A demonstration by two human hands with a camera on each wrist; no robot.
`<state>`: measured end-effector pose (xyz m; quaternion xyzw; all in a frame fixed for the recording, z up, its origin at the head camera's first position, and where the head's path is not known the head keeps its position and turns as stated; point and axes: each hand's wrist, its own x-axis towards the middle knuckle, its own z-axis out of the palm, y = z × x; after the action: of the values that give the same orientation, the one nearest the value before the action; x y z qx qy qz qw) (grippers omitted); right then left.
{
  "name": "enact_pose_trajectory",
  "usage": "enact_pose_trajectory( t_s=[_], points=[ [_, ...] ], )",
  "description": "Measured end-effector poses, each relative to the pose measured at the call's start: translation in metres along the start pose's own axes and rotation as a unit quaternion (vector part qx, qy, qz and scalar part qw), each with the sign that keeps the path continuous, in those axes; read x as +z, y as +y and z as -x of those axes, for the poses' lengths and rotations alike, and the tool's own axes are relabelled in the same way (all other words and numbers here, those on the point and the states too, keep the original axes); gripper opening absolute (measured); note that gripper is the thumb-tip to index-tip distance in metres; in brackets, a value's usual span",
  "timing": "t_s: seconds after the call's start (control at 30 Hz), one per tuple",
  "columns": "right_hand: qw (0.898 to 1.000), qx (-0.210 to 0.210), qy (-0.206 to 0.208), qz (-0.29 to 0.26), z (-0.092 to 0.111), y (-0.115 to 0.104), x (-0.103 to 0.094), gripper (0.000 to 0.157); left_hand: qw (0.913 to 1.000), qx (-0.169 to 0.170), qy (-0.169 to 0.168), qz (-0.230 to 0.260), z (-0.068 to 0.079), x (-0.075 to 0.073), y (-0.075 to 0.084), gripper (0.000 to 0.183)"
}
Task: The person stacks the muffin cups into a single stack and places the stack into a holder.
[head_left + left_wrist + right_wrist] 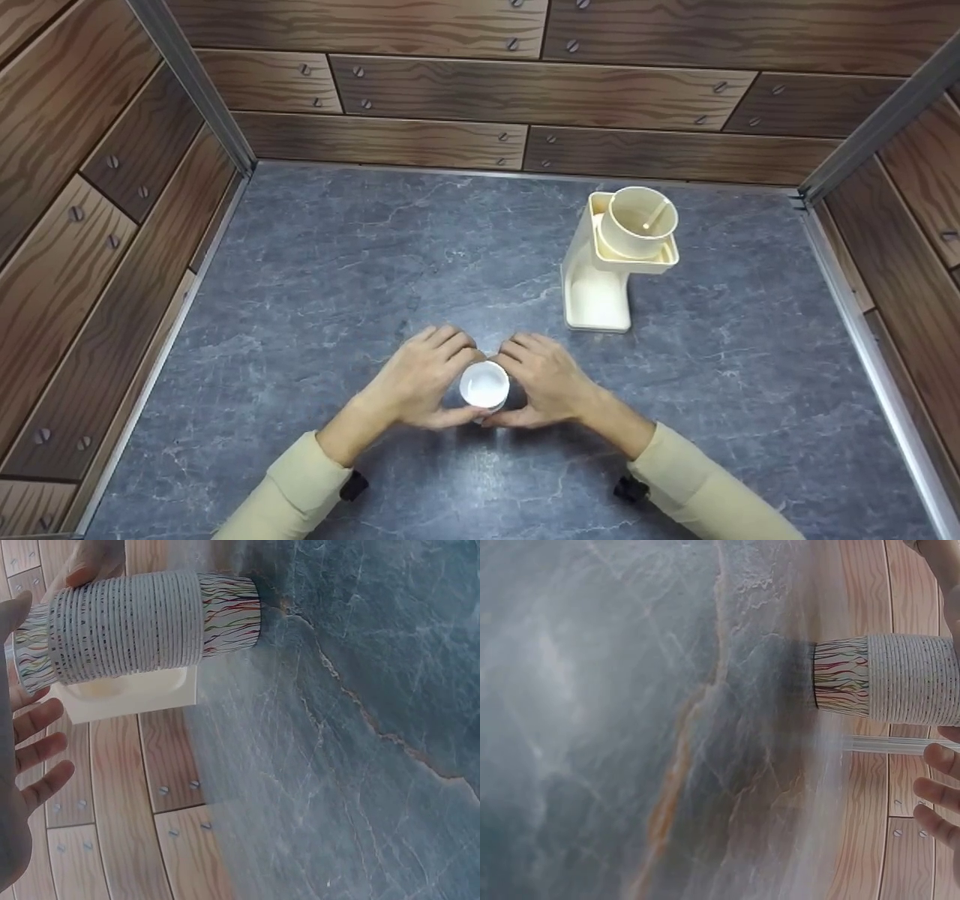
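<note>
A tall stack of nested paper cups (484,385) with thin coloured wavy lines stands upright on the grey table, mouths upward. Both hands hold it near its top. My left hand (437,379) has thumb and index finger around its left side, while its other fingers (46,752) spread loosely away from the cups. From the right side my right hand (545,380) grips the same rim area with thumb and index finger. In the left wrist view the stacked rims (127,626) show as many close rings; the lowest cup's patterned wall is uncovered.
Behind and right of the hands stands a cream plastic stand (598,300) with a round open cylinder (637,240) on top, a thin rod inside it. Wood-patterned walls (435,90) with metal edge strips (885,375) enclose the table at the back and sides.
</note>
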<state>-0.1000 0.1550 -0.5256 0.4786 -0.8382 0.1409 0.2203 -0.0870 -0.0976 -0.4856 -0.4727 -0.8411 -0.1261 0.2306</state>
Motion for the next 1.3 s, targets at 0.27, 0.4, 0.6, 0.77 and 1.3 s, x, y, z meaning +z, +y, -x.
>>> enact_pose_trajectory(
  t_s=[0.27,0.4,0.6,0.77,1.3],
  points=[
    [1.000,0.004,-0.008,0.006,0.004,0.001,0.003,0.074,0.9997,-0.009,-0.021,0.000,0.002,0.005,-0.001,0.057],
    [1.000,0.006,-0.019,0.009,0.006,0.002,0.004,0.074,0.9996,-0.010,-0.025,0.005,0.004,0.009,-0.001,0.058],
    [0.999,0.010,-0.051,0.012,0.009,0.003,0.009,0.075,0.9992,-0.018,-0.033,0.012,0.007,0.014,0.001,0.060],
    [0.998,0.006,-0.061,0.016,0.011,0.003,0.013,0.076,0.9990,-0.025,-0.034,0.015,0.010,0.017,0.003,0.062],
    [0.995,-0.002,-0.092,0.034,0.016,0.004,0.021,0.076,0.9956,-0.067,-0.064,0.012,0.027,0.029,0.005,0.066]
  ],
)
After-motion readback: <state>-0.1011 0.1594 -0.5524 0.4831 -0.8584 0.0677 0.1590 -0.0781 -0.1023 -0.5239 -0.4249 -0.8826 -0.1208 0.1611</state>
